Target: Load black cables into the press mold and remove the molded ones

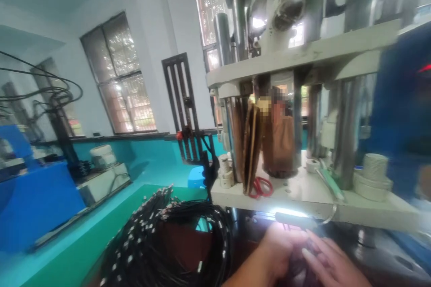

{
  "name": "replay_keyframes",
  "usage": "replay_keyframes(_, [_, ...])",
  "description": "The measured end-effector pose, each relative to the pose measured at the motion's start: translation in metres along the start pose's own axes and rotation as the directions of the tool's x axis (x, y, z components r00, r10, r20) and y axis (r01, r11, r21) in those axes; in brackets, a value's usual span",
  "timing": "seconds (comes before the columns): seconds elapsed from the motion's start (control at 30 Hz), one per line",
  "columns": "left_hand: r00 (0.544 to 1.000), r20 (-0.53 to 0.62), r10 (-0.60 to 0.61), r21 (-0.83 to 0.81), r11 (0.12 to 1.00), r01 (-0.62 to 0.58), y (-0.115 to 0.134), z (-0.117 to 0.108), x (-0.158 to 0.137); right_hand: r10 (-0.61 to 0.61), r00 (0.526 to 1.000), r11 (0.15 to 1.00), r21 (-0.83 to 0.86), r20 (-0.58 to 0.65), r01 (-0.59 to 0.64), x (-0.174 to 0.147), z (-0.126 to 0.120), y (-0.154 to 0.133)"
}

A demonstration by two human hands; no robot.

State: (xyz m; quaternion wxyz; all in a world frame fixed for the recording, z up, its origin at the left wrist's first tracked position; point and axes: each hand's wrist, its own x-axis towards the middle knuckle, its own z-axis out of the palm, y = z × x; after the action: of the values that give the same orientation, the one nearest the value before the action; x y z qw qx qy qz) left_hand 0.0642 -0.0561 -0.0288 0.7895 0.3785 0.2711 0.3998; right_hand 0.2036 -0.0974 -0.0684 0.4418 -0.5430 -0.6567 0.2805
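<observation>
Low at the right, my left hand point(279, 244) and my right hand point(328, 255) are close together in front of a machine's lower plate. Both have bent fingers, closed on a thin black cable point(298, 262); blur and the fingers hide most of it. Thin dark ends stick up above my left hand against a bright lamp point(292, 219). Left of my hands lies a large looped bundle of black cables point(141, 237) with many small pale tips.
The press point(303, 54) has thick metal columns and a pale base plate point(242, 197). On it are red-handled scissors point(261, 187), brown cardboard point(249, 148) and a green-handled tool point(332, 184). A black slotted bracket point(183, 107) stands left; a green surface point(70, 242) lies beneath the bundle.
</observation>
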Motion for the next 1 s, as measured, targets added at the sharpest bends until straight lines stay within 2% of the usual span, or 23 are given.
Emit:
replay_keyframes(0.1, [1.0,-0.014,0.006,0.01,1.0,-0.006,0.001,-0.002,-0.001,0.002,0.997,1.0,-0.016,0.073,-0.001,-0.006,-0.004,-0.031])
replay_keyframes(0.27, [1.0,0.0,0.0,0.016,1.0,0.0,0.007,0.001,-0.005,-0.011,0.999,0.999,-0.035,0.053,0.013,-0.011,-0.009,-0.057])
replay_keyframes(1.0, [0.997,0.066,-0.031,0.066,0.997,0.027,0.014,0.006,-0.009,-0.003,1.0,0.999,-0.043,0.025,0.004,-0.012,-0.012,-0.062])
